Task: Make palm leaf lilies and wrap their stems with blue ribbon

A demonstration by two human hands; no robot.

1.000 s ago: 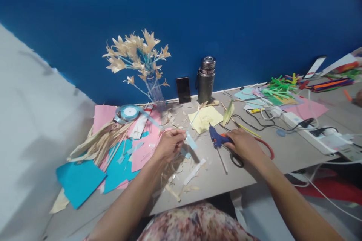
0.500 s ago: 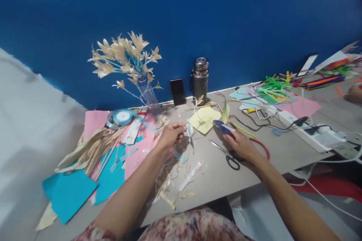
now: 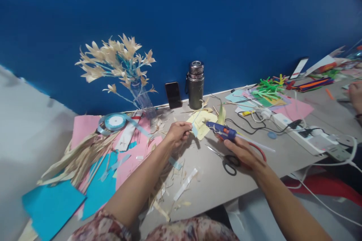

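Observation:
My left hand (image 3: 179,134) is closed in a pinch on a light blue ribbon strip (image 3: 194,131), which hangs from the fingertips. A thin pale stem rises from the same fingers towards a small cream flower (image 3: 204,103). My right hand (image 3: 240,148) grips a blue glue gun (image 3: 222,129) with a clear glue stick jutting from its back; its nozzle points left at the ribbon, a small gap apart. Beneath and behind both lies a yellow paper sheet (image 3: 201,122). Black-handled scissors (image 3: 229,163) rest just under the right hand.
At the back stand a vase (image 3: 143,99) of cream flowers, a phone (image 3: 173,95) and a flask (image 3: 195,86). A ribbon spool (image 3: 115,121), husks and coloured papers cover the left. A power strip (image 3: 296,133) with cables lies right, near another person's hand (image 3: 355,94).
The glue gun has turned side-on, its nozzle now nearer the ribbon. My left hand has shifted slightly, with the ribbon now over the yellow paper. The view has moved a little.

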